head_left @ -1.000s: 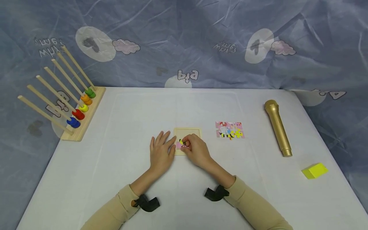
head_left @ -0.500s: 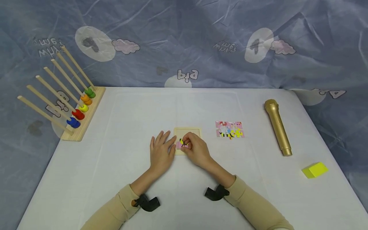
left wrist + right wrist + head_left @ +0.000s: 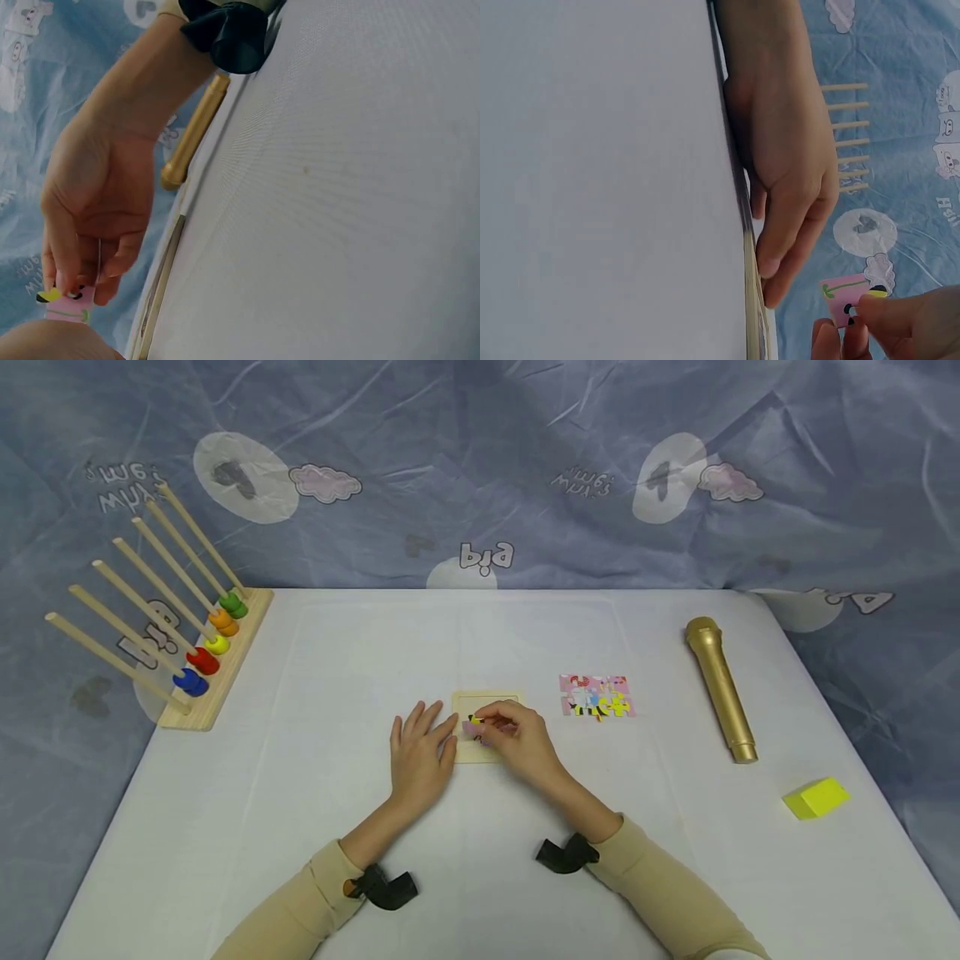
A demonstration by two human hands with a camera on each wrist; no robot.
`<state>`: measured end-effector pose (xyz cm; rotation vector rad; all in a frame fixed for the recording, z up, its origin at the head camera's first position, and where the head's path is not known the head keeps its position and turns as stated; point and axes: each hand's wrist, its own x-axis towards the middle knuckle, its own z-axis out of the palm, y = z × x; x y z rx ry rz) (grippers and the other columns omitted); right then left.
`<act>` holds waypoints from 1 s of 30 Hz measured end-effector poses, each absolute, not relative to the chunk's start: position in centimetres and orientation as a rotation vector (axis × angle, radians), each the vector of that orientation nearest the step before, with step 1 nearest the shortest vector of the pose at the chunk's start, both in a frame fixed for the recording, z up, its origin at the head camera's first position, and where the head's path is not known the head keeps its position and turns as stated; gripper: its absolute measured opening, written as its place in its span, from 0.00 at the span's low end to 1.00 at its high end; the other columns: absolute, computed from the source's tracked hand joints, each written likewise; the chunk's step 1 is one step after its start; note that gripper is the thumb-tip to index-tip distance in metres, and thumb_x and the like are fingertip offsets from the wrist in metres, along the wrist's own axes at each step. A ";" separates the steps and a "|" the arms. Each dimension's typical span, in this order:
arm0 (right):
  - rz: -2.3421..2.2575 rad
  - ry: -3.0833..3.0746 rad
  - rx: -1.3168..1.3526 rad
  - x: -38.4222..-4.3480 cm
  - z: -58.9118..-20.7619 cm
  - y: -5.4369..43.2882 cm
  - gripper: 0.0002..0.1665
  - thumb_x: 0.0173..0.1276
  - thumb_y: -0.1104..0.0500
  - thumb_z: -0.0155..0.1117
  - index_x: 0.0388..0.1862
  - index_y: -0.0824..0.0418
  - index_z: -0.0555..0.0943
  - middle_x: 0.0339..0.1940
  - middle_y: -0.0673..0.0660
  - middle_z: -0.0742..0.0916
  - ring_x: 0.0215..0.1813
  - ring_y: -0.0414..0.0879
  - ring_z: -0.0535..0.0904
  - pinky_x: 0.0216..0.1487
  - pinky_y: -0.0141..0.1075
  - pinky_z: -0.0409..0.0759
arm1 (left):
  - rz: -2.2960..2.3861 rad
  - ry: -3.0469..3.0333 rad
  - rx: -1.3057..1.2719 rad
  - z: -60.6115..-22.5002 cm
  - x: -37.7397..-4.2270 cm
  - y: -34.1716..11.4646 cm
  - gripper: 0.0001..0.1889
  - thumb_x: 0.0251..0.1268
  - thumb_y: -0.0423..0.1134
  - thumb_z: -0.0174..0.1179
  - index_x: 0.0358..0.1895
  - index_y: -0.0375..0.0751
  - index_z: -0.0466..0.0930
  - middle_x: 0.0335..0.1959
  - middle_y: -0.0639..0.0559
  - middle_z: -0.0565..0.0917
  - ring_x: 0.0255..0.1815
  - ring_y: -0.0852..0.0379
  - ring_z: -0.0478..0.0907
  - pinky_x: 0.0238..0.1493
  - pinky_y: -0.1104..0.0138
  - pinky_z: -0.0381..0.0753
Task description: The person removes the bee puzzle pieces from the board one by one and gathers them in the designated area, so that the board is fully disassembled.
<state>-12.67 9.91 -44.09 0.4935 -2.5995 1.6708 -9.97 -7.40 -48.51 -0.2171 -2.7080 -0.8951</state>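
My right hand (image 3: 525, 743) pinches a pink jigsaw puzzle piece (image 3: 840, 296) with yellow and black print between thumb and fingers. In both wrist views the piece is raised off the table and tilted. Below it lies a small square wooden puzzle tray (image 3: 487, 695), partly covered by that hand in the head view. My left hand (image 3: 420, 756) rests on the white table with fingers spread, its thumb and index fingertips at the tray's left edge. To the right of the tray, several joined puzzle pieces (image 3: 597, 696) form a pink rectangle with yellow and black parts.
At the far left stands a wooden rack (image 3: 243, 643) with upright pegs and coloured beads. A gold microphone (image 3: 722, 689) lies on the right, with a yellow block (image 3: 816, 798) nearer the front. A grey-blue printed cloth (image 3: 420, 460) hangs behind the table.
My right hand has lifted the pink puzzle piece off the tray and tilted it, its wrist turning slightly. The left hand has stayed in place.
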 end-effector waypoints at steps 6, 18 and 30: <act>1.705 -2.638 0.392 -12.9 -43.4 11.7 0.09 0.66 0.66 0.65 0.44 0.62 0.86 0.38 0.59 0.87 0.36 0.43 0.78 0.37 0.27 0.77 | -0.911 -2.700 -0.207 -48.4 -10.0 -7.4 0.17 0.65 0.36 0.61 0.56 0.42 0.83 0.67 0.41 0.75 0.74 0.40 0.62 0.72 0.37 0.48; 1.725 -2.568 0.012 -13.0 -43.0 19.6 0.13 0.68 0.66 0.63 0.50 0.70 0.79 0.37 0.66 0.84 0.30 0.44 0.84 0.32 0.30 0.82 | -0.925 -2.702 -0.191 -48.1 -10.1 -7.6 0.17 0.64 0.35 0.61 0.57 0.41 0.83 0.67 0.40 0.74 0.74 0.40 0.61 0.72 0.37 0.47; 1.575 -2.529 -0.114 -13.0 -45.1 22.1 0.12 0.66 0.63 0.66 0.46 0.69 0.82 0.33 0.64 0.86 0.25 0.36 0.85 0.27 0.25 0.80 | -0.938 -2.700 -0.199 -48.4 -10.1 -7.5 0.17 0.65 0.36 0.60 0.56 0.41 0.83 0.67 0.40 0.74 0.74 0.40 0.61 0.72 0.37 0.47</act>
